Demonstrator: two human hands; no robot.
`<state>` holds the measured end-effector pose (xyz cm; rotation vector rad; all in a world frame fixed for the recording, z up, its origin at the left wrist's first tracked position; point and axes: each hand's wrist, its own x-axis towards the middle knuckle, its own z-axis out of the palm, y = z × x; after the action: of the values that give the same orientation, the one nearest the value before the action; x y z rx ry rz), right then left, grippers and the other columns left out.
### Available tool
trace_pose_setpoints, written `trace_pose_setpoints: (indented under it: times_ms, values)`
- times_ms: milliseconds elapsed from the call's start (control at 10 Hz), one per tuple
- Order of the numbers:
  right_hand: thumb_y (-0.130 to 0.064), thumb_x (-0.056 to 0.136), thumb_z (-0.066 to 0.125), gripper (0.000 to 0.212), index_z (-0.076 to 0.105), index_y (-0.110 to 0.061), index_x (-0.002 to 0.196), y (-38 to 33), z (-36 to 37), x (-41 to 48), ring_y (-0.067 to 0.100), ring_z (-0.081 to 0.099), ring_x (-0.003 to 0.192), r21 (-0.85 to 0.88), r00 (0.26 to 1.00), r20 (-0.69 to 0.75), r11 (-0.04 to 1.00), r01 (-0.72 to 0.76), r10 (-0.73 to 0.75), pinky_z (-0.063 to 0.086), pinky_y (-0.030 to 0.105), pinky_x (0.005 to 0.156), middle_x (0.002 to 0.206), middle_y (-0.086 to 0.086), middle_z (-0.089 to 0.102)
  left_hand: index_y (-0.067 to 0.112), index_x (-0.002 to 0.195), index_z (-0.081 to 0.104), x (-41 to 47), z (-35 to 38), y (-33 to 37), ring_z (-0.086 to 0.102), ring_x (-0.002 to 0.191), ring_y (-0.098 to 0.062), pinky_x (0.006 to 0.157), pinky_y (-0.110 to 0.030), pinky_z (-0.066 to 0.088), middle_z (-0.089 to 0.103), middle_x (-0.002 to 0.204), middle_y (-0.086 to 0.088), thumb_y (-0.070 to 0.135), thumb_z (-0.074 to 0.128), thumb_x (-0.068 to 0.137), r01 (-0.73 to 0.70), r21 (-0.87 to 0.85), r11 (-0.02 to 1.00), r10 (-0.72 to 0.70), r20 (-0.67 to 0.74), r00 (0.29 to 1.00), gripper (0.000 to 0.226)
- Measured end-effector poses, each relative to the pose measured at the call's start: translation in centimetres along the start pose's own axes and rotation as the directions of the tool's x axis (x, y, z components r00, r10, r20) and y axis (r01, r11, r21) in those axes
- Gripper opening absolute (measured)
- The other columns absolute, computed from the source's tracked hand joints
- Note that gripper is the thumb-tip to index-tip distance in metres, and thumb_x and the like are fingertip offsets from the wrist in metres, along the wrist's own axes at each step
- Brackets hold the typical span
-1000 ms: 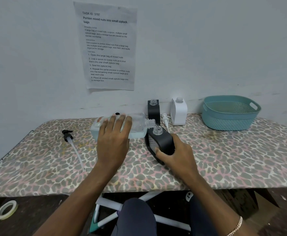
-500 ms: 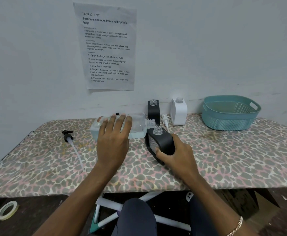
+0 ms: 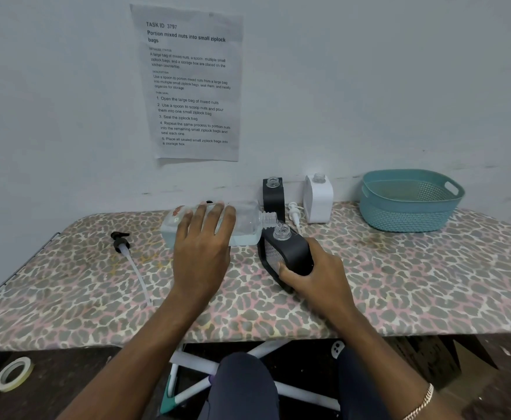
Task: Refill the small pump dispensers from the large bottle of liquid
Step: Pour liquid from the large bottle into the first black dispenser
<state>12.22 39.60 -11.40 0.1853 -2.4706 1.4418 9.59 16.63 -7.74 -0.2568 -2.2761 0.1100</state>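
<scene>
Large bottle (image 3: 246,222), gripped by left hand (image 3: 202,256), is seemingly poured into black dispenser (image 3: 293,253) gripped by right hand (image 3: 320,280); necks must be held aligned.

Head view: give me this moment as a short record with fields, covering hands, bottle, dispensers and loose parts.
left hand: grips the large bottle, held on its side
right hand: holds the tilted black dispenser, base on the table
pour: bottle neck just above the dispenser's open mouth; stream not discernible
other dispensers: second black dispenser and white dispenser upright by the wall, both without pumps
loose pumps: black pump lying left; white pump beside the white dispenser
other: teal basket at right
</scene>
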Motion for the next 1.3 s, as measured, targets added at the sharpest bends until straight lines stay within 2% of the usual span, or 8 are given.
trace_pose_setpoints:
  times_ms: [400, 600, 1300]
  values:
    - [-0.040, 0.082, 0.082, 0.036, 0.063, -0.034, 0.112, 0.07, -0.15, 0.02, 0.000, 0.068, 0.081, 0.013, 1.000, 0.009, 1.000, 0.002, -0.002, 0.058, 0.028, 0.071, 0.091, -0.017, 0.073, 0.007, 0.137, 0.060, 0.08, -0.14, 0.00, 0.060, 0.134, -0.042, 0.111, -0.059, 0.047, 0.067, 0.138, -0.017, -0.007, 0.074, 0.080, 0.003, -0.004, 1.000, -0.003, 0.004, 1.000, 0.060]
    - [-0.041, 0.082, 0.083, 0.037, 0.061, -0.034, 0.112, 0.04, -0.19, 0.08, -0.001, 0.067, 0.082, 0.008, 1.000, 0.001, 1.000, 0.012, -0.012, 0.056, 0.023, 0.070, 0.091, -0.019, 0.072, 0.007, 0.137, 0.060, 0.26, -0.24, -0.05, 0.059, 0.134, -0.042, 0.112, -0.059, 0.046, 0.066, 0.138, -0.017, -0.006, 0.074, 0.081, 0.006, -0.011, 1.000, -0.006, 0.008, 1.000, 0.059]
    - [-0.040, 0.082, 0.083, 0.036, 0.064, -0.032, 0.112, 0.17, -0.18, 0.03, 0.002, 0.069, 0.080, 0.023, 1.000, 0.003, 1.000, 0.009, -0.009, 0.059, 0.033, 0.072, 0.090, -0.017, 0.074, 0.007, 0.138, 0.060, 0.23, -0.45, -0.20, 0.059, 0.134, -0.042, 0.112, -0.059, 0.046, 0.066, 0.139, -0.017, -0.006, 0.078, 0.079, 0.008, -0.007, 1.000, -0.008, 0.017, 1.000, 0.064]
